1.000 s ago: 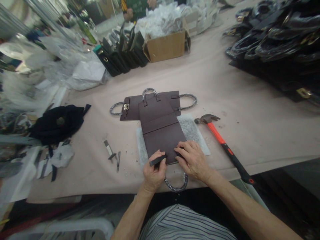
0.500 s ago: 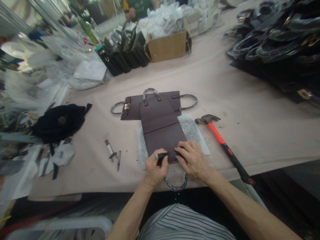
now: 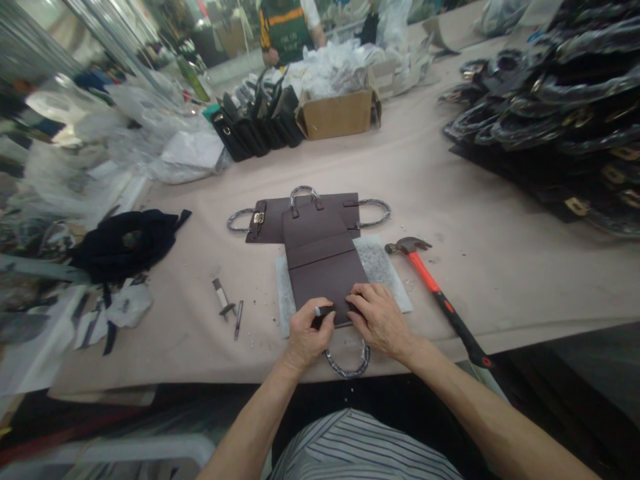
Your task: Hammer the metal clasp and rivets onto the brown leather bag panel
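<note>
Dark brown leather bag panels [image 3: 326, 279] lie flat at the front of the table, wrapped handles sticking out on several sides. My left hand [image 3: 311, 328] is closed around a short dark rod with a pale end [image 3: 324, 311], above the near edge of the panel. Beside it, my right hand [image 3: 379, 319] presses curled fingers on the same edge; a bit of black shows under the fingertips, too hidden to name. One plastic-wrapped handle [image 3: 349, 371] loops below both hands. Under the panels sits a pale, speckled slab [image 3: 384, 265].
A claw hammer [image 3: 424, 270] with a red and black handle lies at the right. Two small metal tools [image 3: 239, 320] rest at the left, near dark cloth [image 3: 131, 243]. Farther back stand dark bags [image 3: 255, 120], a cardboard box [image 3: 337, 117] and stacked bag pieces [image 3: 545, 147]. Another person [image 3: 290, 30] is behind.
The camera view has shifted slightly, so the table's contents sit a little differently in it. Both hands keep the same pose on the panel's near edge.
</note>
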Demonstrator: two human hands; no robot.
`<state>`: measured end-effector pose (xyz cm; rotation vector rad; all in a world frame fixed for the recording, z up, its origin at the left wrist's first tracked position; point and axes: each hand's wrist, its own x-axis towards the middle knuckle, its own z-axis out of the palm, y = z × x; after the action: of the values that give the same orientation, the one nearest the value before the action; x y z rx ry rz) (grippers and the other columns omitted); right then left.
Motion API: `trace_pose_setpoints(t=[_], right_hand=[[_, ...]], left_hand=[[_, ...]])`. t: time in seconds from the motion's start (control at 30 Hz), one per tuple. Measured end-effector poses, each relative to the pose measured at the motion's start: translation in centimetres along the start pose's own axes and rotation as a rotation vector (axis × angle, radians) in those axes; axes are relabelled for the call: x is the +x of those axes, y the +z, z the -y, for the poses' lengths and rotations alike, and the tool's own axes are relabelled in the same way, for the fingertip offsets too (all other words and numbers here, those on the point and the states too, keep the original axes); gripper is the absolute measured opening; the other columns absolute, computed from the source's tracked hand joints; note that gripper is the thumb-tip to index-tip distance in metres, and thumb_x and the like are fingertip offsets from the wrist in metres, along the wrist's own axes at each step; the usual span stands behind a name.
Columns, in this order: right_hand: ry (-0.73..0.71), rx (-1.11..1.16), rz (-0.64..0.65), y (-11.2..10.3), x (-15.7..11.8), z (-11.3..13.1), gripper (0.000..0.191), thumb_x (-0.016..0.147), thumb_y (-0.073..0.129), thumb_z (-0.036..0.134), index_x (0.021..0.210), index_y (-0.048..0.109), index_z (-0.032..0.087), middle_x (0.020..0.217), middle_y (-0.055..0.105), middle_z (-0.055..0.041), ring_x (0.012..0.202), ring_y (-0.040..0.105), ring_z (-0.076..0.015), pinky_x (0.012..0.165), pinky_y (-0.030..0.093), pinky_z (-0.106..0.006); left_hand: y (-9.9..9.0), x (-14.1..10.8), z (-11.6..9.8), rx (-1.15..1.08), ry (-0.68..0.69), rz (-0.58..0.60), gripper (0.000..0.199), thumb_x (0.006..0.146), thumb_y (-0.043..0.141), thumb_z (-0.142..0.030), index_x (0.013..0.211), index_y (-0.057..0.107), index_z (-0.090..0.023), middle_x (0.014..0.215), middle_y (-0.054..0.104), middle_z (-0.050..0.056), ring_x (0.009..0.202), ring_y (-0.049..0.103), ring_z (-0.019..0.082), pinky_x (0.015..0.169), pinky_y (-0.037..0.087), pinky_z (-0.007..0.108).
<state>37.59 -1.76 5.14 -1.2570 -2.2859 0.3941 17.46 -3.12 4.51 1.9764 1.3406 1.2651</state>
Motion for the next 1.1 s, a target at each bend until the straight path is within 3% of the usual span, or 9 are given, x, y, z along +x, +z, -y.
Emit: trace_pose_setpoints(t=[0.33,0.47,0.73,0.87,0.97,1.1], right_hand=[[0.058,0.002,-0.010,-2.0,-1.0,-0.8,0.018,0.093,0.058,0.021,0.111,0.062,0.018,0.113,0.062,-0.0118,0.103,0.055,-0.0279,0.088,0.047,-0.046],[0.119,-0.053,-0.060,-3.1,-1.9,-2.3,0.020,0.094,0.057,0.021,0.113,0.063,0.017,0.115,0.063,-0.0134,0.106,0.057,-0.0291,0.089,0.048,-0.046],[0.216,-0.214,-0.159,-3.8,-3.7,-5.6,0.024,0.094,0.055,0.027,0.112,0.065,0.014,0.113,0.065,-0.0141,0.103,0.058,-0.0298,0.091,0.048,-0.045],[0.379,-0.416,-0.131,-5.1,-4.7,-6.5,0.026,0.093,0.053,0.028,0.110,0.065,0.013,0.117,0.063,-0.0173,0.101,0.058,-0.0311,0.084,0.046,-0.043],[0.563,-0.505,-0.023,-6.0,-5.4,-6.9,0.028,0.093,0.050,0.031,0.111,0.062,0.012,0.110,0.062,-0.0191,0.091,0.057,-0.0301,0.074,0.042,-0.040],[0.905,-0.145,0.069,-7.0,-5.4,-7.3,0.014,0.091,0.051,0.029,0.094,0.057,0.017,0.084,0.056,-0.0094,0.070,0.050,-0.0217,0.062,0.035,-0.035]], left_hand=[[-0.2,0.0,0.8,-0.051,-0.045,0.014,0.009,0.092,0.065,-0.022,0.097,0.071,-0.019,0.092,0.076,0.006,0.088,0.073,0.020,0.081,0.061,0.032],[-0.1,-0.1,1.1,-0.048,-0.084,0.000,0.009,0.092,0.065,-0.023,0.096,0.072,-0.019,0.092,0.077,0.006,0.086,0.074,0.020,0.078,0.061,0.030],[0.2,0.3,1.1,-0.011,-0.038,0.019,0.007,0.091,0.064,-0.018,0.095,0.070,-0.018,0.087,0.076,0.004,0.078,0.072,0.016,0.071,0.057,0.024],[0.3,0.1,1.0,-0.005,-0.031,0.005,0.007,0.091,0.064,-0.017,0.095,0.069,-0.018,0.088,0.075,0.004,0.079,0.072,0.016,0.073,0.057,0.023],[0.5,0.1,1.0,-0.017,-0.015,0.018,0.008,0.091,0.063,-0.015,0.096,0.069,-0.018,0.088,0.075,0.004,0.080,0.072,0.016,0.074,0.057,0.024],[0.7,0.0,1.0,-0.030,-0.009,0.032,0.011,0.090,0.062,-0.013,0.098,0.068,-0.018,0.089,0.074,0.004,0.080,0.071,0.017,0.074,0.057,0.025]])
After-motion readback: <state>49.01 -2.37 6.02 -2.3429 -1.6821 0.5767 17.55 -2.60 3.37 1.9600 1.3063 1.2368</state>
